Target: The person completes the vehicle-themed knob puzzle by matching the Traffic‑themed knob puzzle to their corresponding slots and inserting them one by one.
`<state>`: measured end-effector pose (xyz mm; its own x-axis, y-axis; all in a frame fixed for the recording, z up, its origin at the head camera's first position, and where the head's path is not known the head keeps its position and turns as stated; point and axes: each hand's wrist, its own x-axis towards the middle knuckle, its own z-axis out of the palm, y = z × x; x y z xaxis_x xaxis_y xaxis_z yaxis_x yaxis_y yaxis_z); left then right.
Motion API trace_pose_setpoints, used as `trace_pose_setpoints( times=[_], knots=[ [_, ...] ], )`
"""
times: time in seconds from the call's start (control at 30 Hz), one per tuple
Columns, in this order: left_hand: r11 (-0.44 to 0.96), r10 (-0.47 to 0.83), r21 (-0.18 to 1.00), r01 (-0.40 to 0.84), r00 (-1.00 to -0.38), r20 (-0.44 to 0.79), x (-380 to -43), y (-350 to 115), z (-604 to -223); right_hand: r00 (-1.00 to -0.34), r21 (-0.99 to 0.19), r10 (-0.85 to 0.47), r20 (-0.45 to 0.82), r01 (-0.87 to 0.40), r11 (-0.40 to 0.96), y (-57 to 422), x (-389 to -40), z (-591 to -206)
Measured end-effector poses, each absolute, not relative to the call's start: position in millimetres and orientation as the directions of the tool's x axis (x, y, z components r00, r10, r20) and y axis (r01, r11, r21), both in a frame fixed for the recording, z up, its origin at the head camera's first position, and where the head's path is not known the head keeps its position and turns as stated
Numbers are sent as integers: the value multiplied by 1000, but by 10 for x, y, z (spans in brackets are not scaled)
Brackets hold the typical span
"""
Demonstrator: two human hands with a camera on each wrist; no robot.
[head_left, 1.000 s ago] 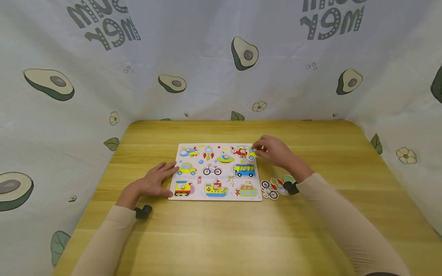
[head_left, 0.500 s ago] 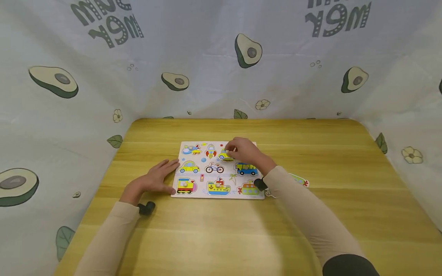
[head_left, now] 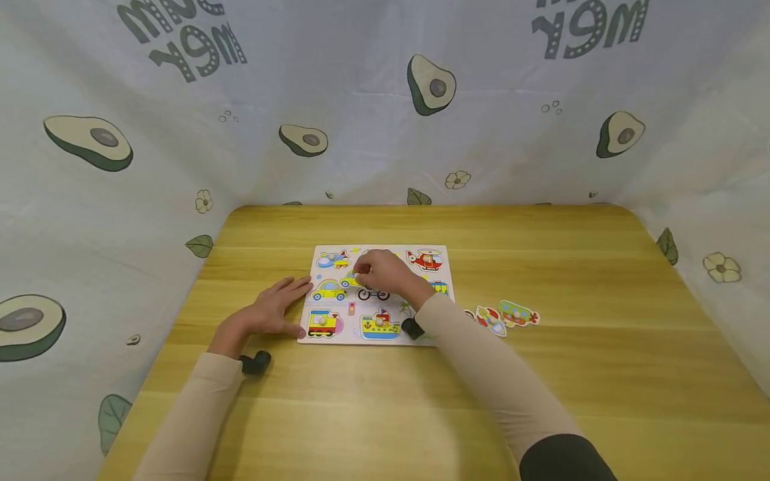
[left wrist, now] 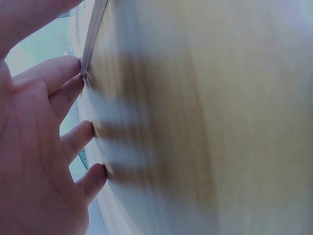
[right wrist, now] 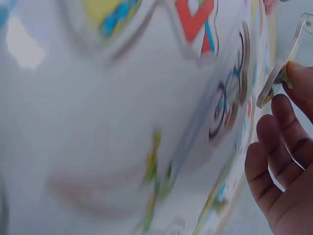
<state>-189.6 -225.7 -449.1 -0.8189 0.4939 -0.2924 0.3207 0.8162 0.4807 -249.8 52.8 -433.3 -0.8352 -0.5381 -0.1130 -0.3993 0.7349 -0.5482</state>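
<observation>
My right hand [head_left: 388, 272] pinches a yellow car puzzle piece [head_left: 349, 279] above the pale wooden puzzle board [head_left: 351, 331]. In the right wrist view this piece [right wrist: 281, 71] shows edge-on, thumb and fingertips at its back, the other fingers loosely bent below. Just left of it is a larger yellow car [head_left: 329, 290] on the board; the bicycle picture [head_left: 374, 294] lies partly under the hand. My left hand [head_left: 265, 312] is spread at the board's left side. In the left wrist view its fingertips [left wrist: 87, 128] touch the board's edge.
Right of the board lie a rocket piece [head_left: 491, 321] and a green submarine piece [head_left: 519, 312], with another piece mostly behind the right sleeve. On the board are a train [head_left: 323, 323], a boat [head_left: 380, 326], a plane [head_left: 333, 259] and a helicopter [head_left: 426, 259].
My right hand has carried the car piece leftward across the board, from the helicopter past the flying saucer to beside the larger car. My left hand has stayed at the board's left edge.
</observation>
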Motion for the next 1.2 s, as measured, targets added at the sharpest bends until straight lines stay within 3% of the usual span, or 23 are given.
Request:
trace_pose_setpoints(
  times=[0.3,0.63,0.87,1.2],
  knots=[
    [798,513,499,336,-814,-272,-1909,-2245,-4542,-809,-600,-567,-155,-378,705,186,-2471,-4426],
    [813,482,496,304,-830,-282,-1894,-2273,-4531,-818,-555,-550,-166,-383,738,26,-2453,-4465],
    [809,478,503,303,-838,-264,-1871,-2311,-4528,-781,-497,-604,-159,-465,733,-80,-2423,-4427],
    [812,487,491,315,-829,-274,-1908,-2283,-4525,-791,-498,-581,-190,-432,752,-79,-2459,-4442]
  ],
)
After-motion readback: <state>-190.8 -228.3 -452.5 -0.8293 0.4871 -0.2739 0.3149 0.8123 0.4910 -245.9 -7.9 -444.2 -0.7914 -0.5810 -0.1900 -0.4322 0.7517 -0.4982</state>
